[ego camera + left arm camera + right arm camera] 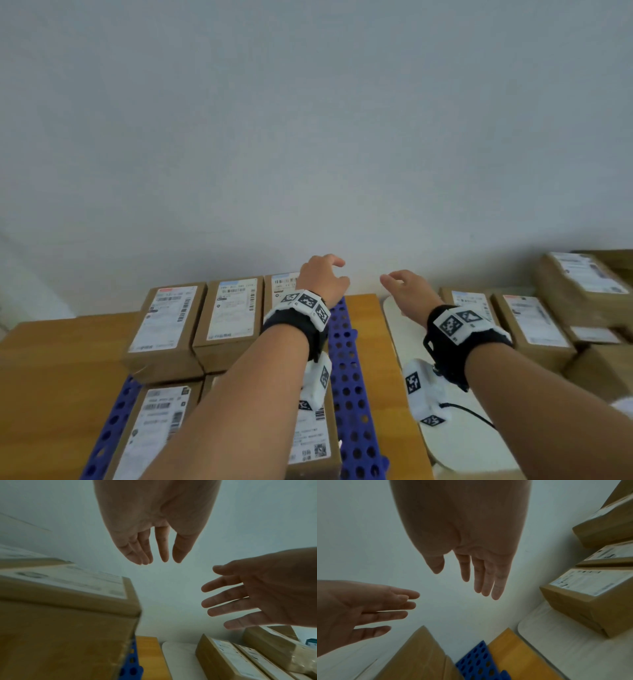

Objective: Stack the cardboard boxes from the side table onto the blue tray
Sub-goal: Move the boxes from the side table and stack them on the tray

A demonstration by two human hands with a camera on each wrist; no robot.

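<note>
Lower left of the head view: blue tray (346, 370), perforated wall showing, holding cardboard boxes on the tray (161, 334) packed label-up, touching side by side, which I judge leaves flat tops for stacking; lower right, boxes on the side table (534, 325), not yet moved, crowd the white side table (404, 335). Mid-frame, farther up: my left hand (322, 279) and right hand (406, 291), both empty with fingers relaxed, raised between tray and table, apparently between boxes. Only the wrist views show the spread fingers; only the head view shows the tray's box rows
</note>
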